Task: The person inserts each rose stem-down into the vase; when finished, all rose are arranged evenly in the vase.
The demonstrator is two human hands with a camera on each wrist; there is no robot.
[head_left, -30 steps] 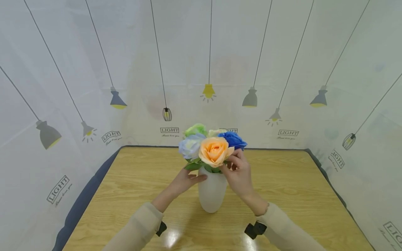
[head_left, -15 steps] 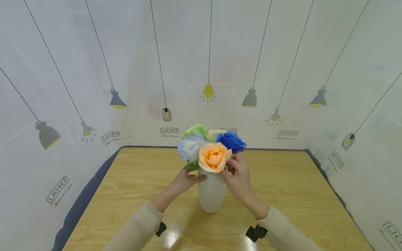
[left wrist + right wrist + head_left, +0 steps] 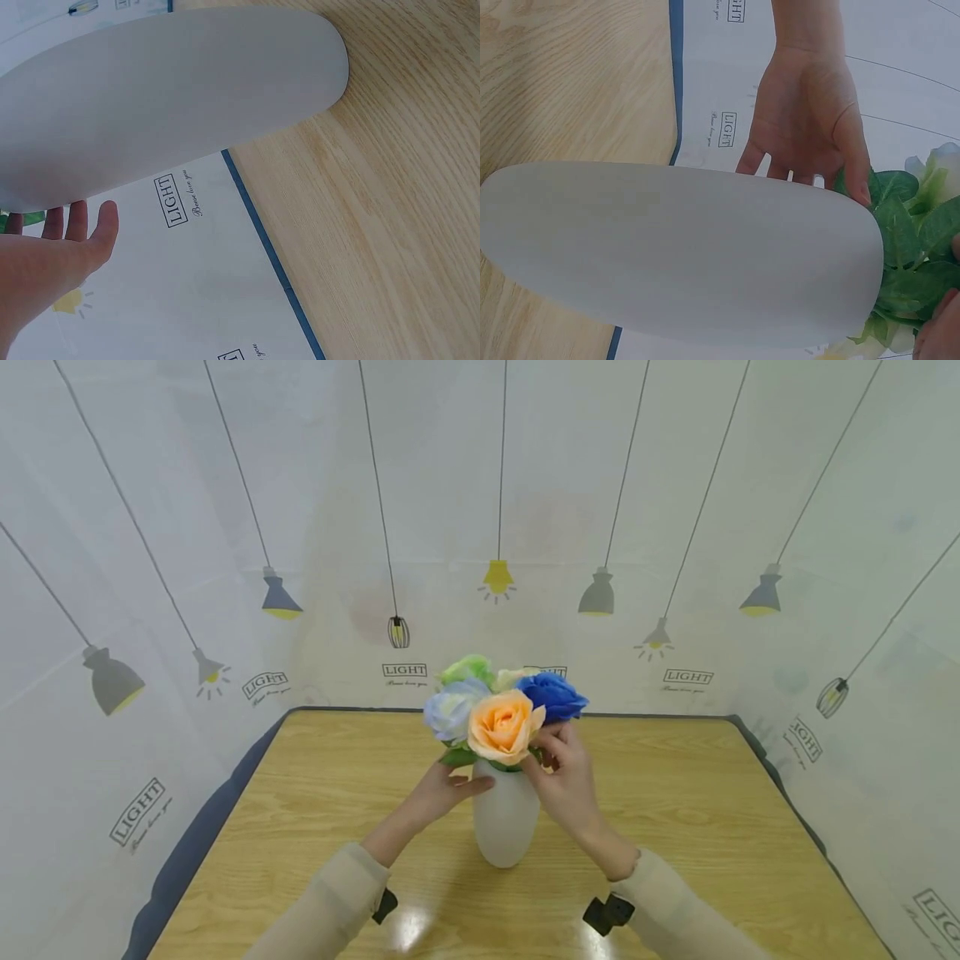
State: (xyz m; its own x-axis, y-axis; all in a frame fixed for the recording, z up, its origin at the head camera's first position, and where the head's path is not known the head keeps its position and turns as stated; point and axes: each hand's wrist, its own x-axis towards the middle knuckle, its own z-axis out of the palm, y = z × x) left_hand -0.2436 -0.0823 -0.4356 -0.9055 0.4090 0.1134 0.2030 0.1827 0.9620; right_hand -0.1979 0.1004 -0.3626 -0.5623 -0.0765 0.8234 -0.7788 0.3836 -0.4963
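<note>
A frosted white vase (image 3: 507,822) stands upright on the table, full of artificial roses. My left hand (image 3: 433,795) holds the vase near its rim, thumb in front and the other fingers behind. Those fingers (image 3: 77,221) meet the vase wall in the left wrist view. Below the orange rose (image 3: 502,727), my right hand (image 3: 570,781) pinches at its stem; the fingertips are partly hidden by petals. Around it sit a blue rose (image 3: 555,696), a pale blue rose (image 3: 453,710), a green rose (image 3: 467,670) and a cream one behind. Green leaves (image 3: 904,232) crowd the vase mouth.
The wooden table (image 3: 330,827) has a dark blue edging (image 3: 198,831) along its sides and back. White cloth walls (image 3: 450,485) printed with hanging lamps enclose it. A small black device (image 3: 607,914) is strapped at each wrist.
The orange rose dipped toward the vase mouth, then came up again and shifted slightly left, tilting back. My right hand moved a little left with it. The left hand stayed in place.
</note>
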